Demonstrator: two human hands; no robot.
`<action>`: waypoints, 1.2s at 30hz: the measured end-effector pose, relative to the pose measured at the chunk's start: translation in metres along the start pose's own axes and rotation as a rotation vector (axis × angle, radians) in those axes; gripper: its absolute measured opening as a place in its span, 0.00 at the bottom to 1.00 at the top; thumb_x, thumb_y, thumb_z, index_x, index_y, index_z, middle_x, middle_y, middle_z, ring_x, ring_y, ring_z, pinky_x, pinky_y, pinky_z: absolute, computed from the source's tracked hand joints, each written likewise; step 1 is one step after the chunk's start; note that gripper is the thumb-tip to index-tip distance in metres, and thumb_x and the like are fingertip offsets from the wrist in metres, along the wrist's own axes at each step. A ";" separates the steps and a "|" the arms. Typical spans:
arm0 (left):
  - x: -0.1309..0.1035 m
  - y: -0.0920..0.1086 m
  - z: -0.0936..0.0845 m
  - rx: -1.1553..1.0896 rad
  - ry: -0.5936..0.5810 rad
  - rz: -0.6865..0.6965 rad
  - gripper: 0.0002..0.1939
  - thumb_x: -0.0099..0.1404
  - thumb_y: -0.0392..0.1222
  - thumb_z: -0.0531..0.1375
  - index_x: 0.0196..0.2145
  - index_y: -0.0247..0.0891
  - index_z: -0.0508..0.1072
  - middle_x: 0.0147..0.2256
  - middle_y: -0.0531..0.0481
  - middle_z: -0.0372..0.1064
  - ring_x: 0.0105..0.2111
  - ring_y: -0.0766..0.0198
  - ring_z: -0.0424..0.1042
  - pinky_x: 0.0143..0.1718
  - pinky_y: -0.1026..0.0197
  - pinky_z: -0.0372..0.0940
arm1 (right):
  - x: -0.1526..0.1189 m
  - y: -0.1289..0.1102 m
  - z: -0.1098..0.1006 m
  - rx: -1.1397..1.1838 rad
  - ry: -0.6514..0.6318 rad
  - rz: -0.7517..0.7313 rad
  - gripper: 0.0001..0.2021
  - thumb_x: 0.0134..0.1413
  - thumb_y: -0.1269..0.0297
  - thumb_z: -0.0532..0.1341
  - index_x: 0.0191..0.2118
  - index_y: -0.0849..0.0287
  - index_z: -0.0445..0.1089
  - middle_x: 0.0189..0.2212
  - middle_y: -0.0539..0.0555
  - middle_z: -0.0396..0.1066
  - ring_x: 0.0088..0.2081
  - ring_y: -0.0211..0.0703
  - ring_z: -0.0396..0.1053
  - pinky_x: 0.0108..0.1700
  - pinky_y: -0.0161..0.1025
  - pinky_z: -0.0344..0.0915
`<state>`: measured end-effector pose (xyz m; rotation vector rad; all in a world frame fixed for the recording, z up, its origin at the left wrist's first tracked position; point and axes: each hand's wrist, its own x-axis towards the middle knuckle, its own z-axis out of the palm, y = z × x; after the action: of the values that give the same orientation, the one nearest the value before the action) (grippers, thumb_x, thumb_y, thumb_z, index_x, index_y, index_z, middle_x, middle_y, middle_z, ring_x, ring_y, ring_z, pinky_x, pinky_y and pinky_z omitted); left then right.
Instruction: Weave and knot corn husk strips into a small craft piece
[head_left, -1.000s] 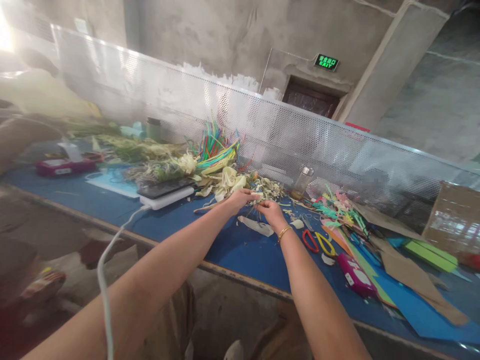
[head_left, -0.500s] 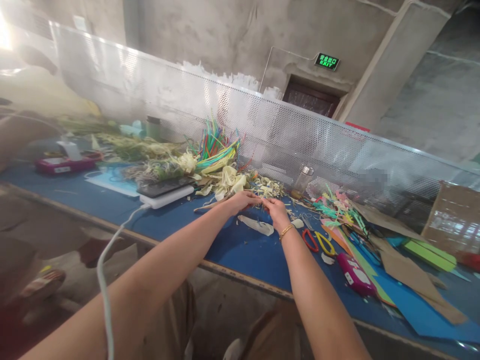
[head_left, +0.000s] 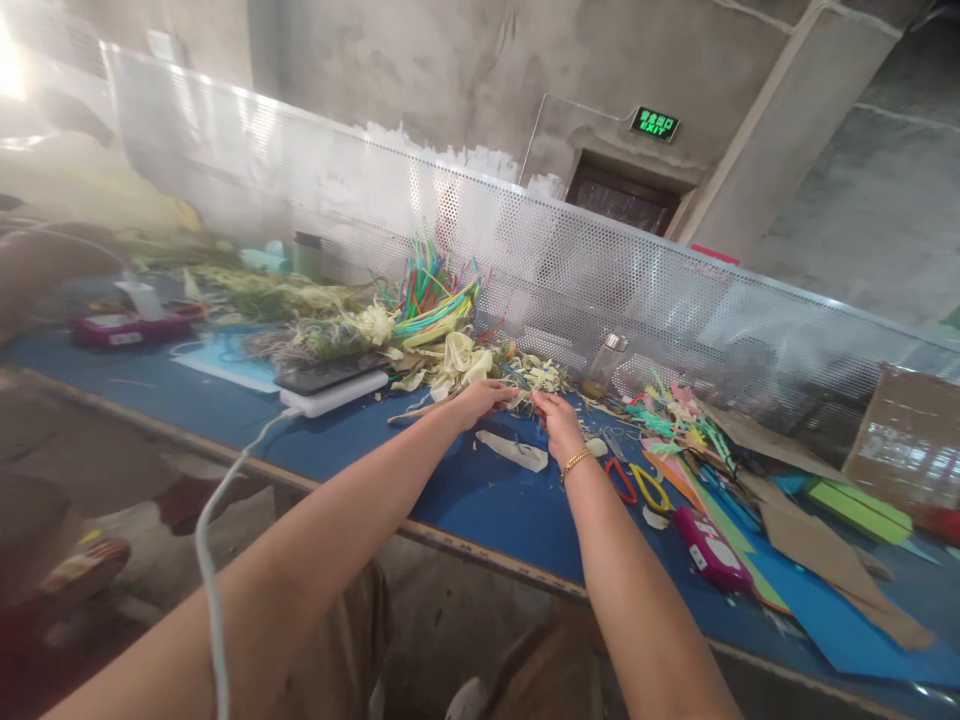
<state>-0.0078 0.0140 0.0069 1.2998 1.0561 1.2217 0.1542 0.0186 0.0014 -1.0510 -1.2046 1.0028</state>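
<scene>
My left hand [head_left: 486, 399] reaches over the blue tabletop [head_left: 480, 540], its fingers pressed together and pointing right. Facing it across a small gap is my right hand [head_left: 556, 418], thumb and fingers pinched, with a gold bracelet on the wrist. Whatever either pinch holds is too small to make out. Just behind both hands lies a pile of pale dried husk scraps [head_left: 536, 372]. A flat whitish husk piece [head_left: 513, 450] rests on the table below them. To the right of my right hand are scissors with one red and one yellow handle [head_left: 649, 487].
A glass bottle [head_left: 606, 365] stands by the perforated metal screen [head_left: 600, 270]. A white power bank [head_left: 334, 395] with a cable lies left, near colourful pipe cleaners [head_left: 431, 290]. Coloured paper [head_left: 840, 600] and a magenta box [head_left: 711, 548] lie right. Another person's arm [head_left: 52, 265] shows far left.
My hands were together with fingertips meeting; now they are slightly apart, the right one a little farther right. The objects on the table have stayed put.
</scene>
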 end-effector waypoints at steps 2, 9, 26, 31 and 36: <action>-0.001 -0.001 0.001 0.043 -0.047 0.005 0.21 0.41 0.53 0.71 0.26 0.34 0.72 0.21 0.52 0.64 0.20 0.71 0.57 0.19 0.65 0.45 | -0.001 0.000 0.001 -0.019 -0.006 -0.008 0.17 0.32 0.52 0.70 0.28 0.60 0.76 0.27 0.52 0.74 0.29 0.38 0.64 0.30 0.35 0.57; -0.004 0.000 0.001 0.075 -0.123 0.021 0.20 0.40 0.51 0.71 0.22 0.34 0.70 0.18 0.54 0.60 0.17 0.74 0.51 0.19 0.64 0.42 | -0.001 0.008 0.006 -0.048 -0.118 0.005 0.19 0.31 0.50 0.70 0.28 0.60 0.76 0.21 0.49 0.69 0.24 0.34 0.59 0.26 0.34 0.52; -0.006 0.004 -0.001 0.065 -0.061 0.036 0.15 0.44 0.46 0.68 0.21 0.35 0.68 0.19 0.53 0.61 0.19 0.72 0.54 0.20 0.64 0.46 | 0.000 0.006 0.005 -0.144 -0.135 -0.034 0.13 0.34 0.56 0.66 0.23 0.61 0.69 0.18 0.47 0.64 0.23 0.33 0.56 0.28 0.34 0.52; -0.008 0.007 0.000 0.047 -0.080 0.008 0.16 0.43 0.47 0.70 0.23 0.35 0.70 0.20 0.52 0.63 0.20 0.71 0.57 0.20 0.65 0.48 | 0.001 0.008 0.004 -0.157 -0.154 -0.046 0.14 0.35 0.54 0.66 0.22 0.60 0.67 0.17 0.45 0.61 0.23 0.33 0.54 0.28 0.34 0.50; -0.009 0.010 0.003 -0.012 -0.097 -0.032 0.16 0.44 0.46 0.69 0.27 0.34 0.72 0.26 0.49 0.69 0.24 0.69 0.64 0.21 0.67 0.51 | 0.000 0.008 0.004 -0.154 -0.165 -0.062 0.16 0.34 0.52 0.66 0.25 0.61 0.69 0.18 0.45 0.63 0.23 0.33 0.54 0.29 0.34 0.51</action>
<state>-0.0058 0.0032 0.0164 1.3144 0.9952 1.1284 0.1497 0.0211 -0.0058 -1.0585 -1.4600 0.9754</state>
